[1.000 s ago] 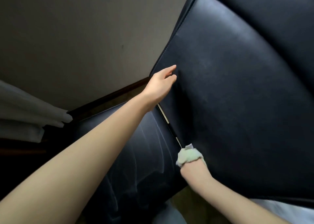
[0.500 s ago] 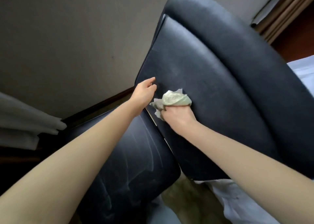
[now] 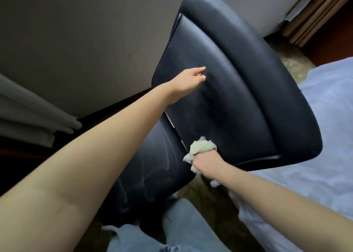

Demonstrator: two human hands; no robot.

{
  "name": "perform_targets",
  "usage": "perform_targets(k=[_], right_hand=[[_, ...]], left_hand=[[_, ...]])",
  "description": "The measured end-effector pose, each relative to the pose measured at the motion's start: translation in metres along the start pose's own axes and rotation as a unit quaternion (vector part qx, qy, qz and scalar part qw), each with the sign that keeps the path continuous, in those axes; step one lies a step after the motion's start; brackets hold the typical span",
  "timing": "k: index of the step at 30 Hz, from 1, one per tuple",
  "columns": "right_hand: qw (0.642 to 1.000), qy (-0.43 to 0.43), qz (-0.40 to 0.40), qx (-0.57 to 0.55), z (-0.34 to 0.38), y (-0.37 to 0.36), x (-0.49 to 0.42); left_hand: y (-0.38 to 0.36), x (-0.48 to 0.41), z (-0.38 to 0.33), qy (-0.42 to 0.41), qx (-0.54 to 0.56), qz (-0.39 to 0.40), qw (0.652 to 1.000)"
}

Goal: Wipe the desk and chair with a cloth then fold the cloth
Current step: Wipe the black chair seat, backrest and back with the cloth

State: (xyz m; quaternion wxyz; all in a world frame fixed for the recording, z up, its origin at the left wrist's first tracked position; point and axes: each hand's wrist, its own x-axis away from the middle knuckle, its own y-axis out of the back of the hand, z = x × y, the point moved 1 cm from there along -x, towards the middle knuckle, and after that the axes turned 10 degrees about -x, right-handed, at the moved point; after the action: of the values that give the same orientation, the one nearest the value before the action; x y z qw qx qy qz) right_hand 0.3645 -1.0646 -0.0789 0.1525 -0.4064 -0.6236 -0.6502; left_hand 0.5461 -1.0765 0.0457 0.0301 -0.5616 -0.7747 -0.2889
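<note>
Black padded backrest (image 3: 225, 102) of the chair was being wiped at the time of inspection. The right hand (image 3: 209, 163) gripped a bunched pale green cloth (image 3: 200, 146), its fingers clenched round the wad and largely hidden behind it. It pressed the cloth against the lower left corner of the backrest, just above the gap to the seat (image 3: 152, 156). The left hand (image 3: 188, 79) lay against the upper left part of the backrest with fingers (image 3: 199, 78) straight and released, holding nothing. It appeared to be steadying the chair.

Change noted: half a second earlier the cloth sat mid-height on the backrest, close beside the left hand. It had since travelled down the left side to the bottom corner, so the two hands, previously near each other, were now well apart. A full second earlier the cloth was likewise at the bottom corner, which suggests repeated up-and-down strokes. The left hand had shifted from the panel's edge further onto its face.

Assessment: pale streaks on the seat indicated it had probably been wiped already. The right portion of the backrest and its top roll gave no clear sign either way. No desk was in view. Folding had not begun. A bed (image 3: 324, 121) with pale sheets stood just beside the chair on the right.
</note>
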Motion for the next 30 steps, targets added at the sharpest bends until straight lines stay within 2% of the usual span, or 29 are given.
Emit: perform_targets(k=[1,3,4,5,6,8,10,12,14,17,20,23,24,27,30], right_hand=[[1.000,0.006,-0.023,0.001,-0.004,0.026,0.003],[0.982,0.015,-0.178,0.063,-0.013,0.070,-0.002],[0.969,-0.008,-0.231,0.083,-0.021,0.089,-0.008],[0.964,-0.045,-0.238,0.108,-0.027,0.098,-0.015],[0.968,-0.044,-0.224,0.104,-0.031,0.105,-0.024],[0.958,0.003,-0.249,0.144,-0.034,0.105,-0.046],[0.956,0.034,-0.289,0.036,-0.037,0.107,-0.058],[0.938,0.051,-0.342,-0.037,-0.039,0.087,-0.065],[0.947,0.093,-0.304,-0.042,-0.034,0.072,-0.068],[0.966,0.146,-0.181,0.112,-0.015,0.043,-0.059],[0.983,0.129,-0.057,0.120,0.003,-0.007,-0.051],[0.989,0.098,0.004,0.109,0.018,-0.038,-0.039],[0.985,0.114,0.021,0.126,0.022,-0.044,-0.035],[0.988,0.088,0.030,0.121,0.016,-0.033,-0.027],[0.989,0.074,-0.099,0.083,-0.001,0.007,-0.039]], left_hand=[[-0.003,0.001,0.000,0.003,0.001,0.014,1.000],[-0.007,0.000,0.002,0.016,-0.001,0.025,1.000],[-0.009,-0.002,0.002,0.025,-0.001,0.028,0.999],[-0.011,-0.003,0.002,0.037,0.008,0.030,0.999],[-0.014,-0.004,0.002,0.048,0.019,0.028,0.998],[-0.019,-0.008,0.002,0.054,0.022,0.008,0.998],[-0.021,-0.016,0.002,0.057,0.018,-0.012,0.998],[-0.019,-0.024,0.006,0.063,0.018,-0.024,0.998],[-0.015,-0.027,0.010,0.075,0.007,-0.020,0.997],[-0.012,-0.029,0.015,0.086,0.001,-0.004,0.996],[-0.015,-0.024,0.012,0.079,-0.001,-0.002,0.997],[-0.021,-0.020,0.013,0.070,0.018,0.001,0.997],[-0.022,-0.018,0.013,0.068,0.023,0.003,0.997],[-0.029,-0.016,0.014,0.062,0.034,0.005,0.997],[-0.033,-0.013,0.017,0.046,0.026,-0.013,0.999]])
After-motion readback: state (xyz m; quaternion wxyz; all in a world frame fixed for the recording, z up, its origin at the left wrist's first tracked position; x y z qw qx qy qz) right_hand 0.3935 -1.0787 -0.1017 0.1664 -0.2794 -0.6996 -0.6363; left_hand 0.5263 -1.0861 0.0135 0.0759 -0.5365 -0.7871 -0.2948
